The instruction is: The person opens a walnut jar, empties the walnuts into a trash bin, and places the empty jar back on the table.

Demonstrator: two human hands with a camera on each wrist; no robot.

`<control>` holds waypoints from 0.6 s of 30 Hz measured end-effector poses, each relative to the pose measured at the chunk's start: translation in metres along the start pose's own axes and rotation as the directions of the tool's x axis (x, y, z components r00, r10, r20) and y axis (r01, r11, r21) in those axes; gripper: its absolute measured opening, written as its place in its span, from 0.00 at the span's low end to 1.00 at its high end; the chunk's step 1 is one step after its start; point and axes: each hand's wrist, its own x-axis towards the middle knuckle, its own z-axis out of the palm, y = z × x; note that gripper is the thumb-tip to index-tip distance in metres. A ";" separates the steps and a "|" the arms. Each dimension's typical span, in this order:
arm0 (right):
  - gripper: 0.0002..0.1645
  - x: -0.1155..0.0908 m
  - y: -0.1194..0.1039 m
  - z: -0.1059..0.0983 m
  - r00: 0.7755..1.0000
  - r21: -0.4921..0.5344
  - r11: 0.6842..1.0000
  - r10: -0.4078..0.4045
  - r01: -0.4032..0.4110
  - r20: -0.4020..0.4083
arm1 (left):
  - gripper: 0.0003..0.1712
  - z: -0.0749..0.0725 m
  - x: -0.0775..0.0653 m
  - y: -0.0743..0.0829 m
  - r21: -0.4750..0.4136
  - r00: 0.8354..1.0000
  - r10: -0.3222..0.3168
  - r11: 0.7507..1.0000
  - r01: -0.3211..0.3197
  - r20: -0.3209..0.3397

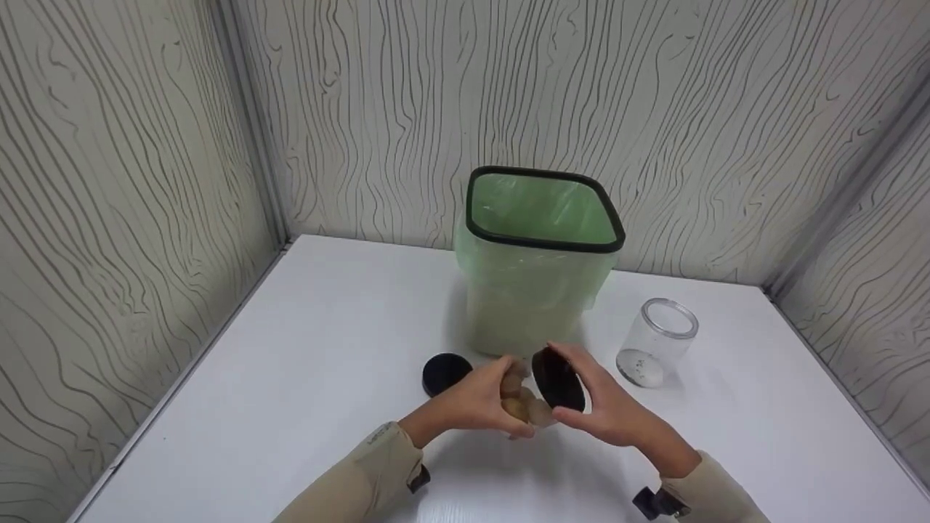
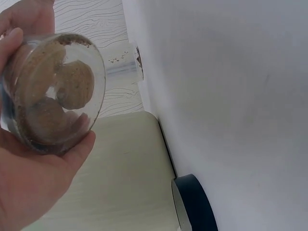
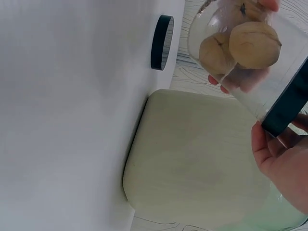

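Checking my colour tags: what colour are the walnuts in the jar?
The walnuts are light brown, clearest in the right wrist view.

Part of the walnut jar (image 1: 524, 410) is hidden by the left hand (image 1: 476, 399); the held lid (image 3: 289, 101) is cut off in the right wrist view.

This looks like a small booth (image 1: 726, 145), because walls (image 1: 378, 109) with wavy wood lines stand close around three sides of a white worktop (image 1: 320, 327).
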 end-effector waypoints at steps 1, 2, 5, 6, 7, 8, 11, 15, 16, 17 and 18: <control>0.48 0.000 -0.002 0.001 1.000 -0.006 1.000 0.031 -0.031 -0.005 | 0.47 0.000 0.000 0.000 -0.003 1.000 -0.004 1.000 0.004 -0.004; 0.48 0.000 -0.004 0.002 0.998 -0.013 0.998 0.061 -0.062 -0.013 | 0.47 0.001 0.000 0.000 -0.009 1.000 -0.010 1.000 0.010 -0.010; 0.48 0.002 -0.012 0.007 0.984 -0.027 0.985 0.169 -0.170 -0.050 | 0.46 0.003 0.001 0.002 -0.025 0.999 -0.019 1.000 0.019 -0.031; 0.48 0.003 -0.015 0.008 0.977 -0.027 0.978 0.205 -0.207 -0.064 | 0.45 0.003 0.001 0.003 -0.031 0.999 -0.021 0.999 0.020 -0.038; 0.48 0.004 -0.017 0.009 0.969 -0.024 0.971 0.237 -0.240 -0.075 | 0.45 0.004 0.001 0.003 -0.033 0.999 -0.023 0.999 0.021 -0.044; 0.48 0.005 -0.018 0.009 0.961 -0.022 0.964 0.262 -0.265 -0.088 | 0.45 0.004 0.001 0.004 -0.037 0.998 -0.024 0.999 0.022 -0.050; 0.47 0.007 -0.020 0.011 0.940 -0.007 0.946 0.322 -0.324 -0.113 | 0.45 0.006 0.001 0.005 -0.048 0.998 -0.024 0.999 0.021 -0.063; 0.45 0.008 -0.020 0.011 0.933 -0.003 0.938 0.343 -0.346 -0.109 | 0.45 0.006 0.001 0.004 -0.055 0.997 -0.024 0.998 0.020 -0.075; 0.44 0.008 -0.020 0.010 0.935 -0.002 0.940 0.339 -0.341 -0.105 | 0.45 0.006 0.000 0.003 -0.052 0.997 -0.021 0.998 0.017 -0.076; 0.44 0.008 -0.020 0.010 0.937 0.002 0.942 0.334 -0.335 -0.102 | 0.45 0.006 0.000 0.003 -0.052 0.997 -0.018 0.999 0.014 -0.076; 0.43 0.008 -0.019 0.009 0.940 0.006 0.945 0.326 -0.327 -0.100 | 0.45 0.006 0.000 0.003 -0.055 0.997 -0.014 0.998 0.010 -0.075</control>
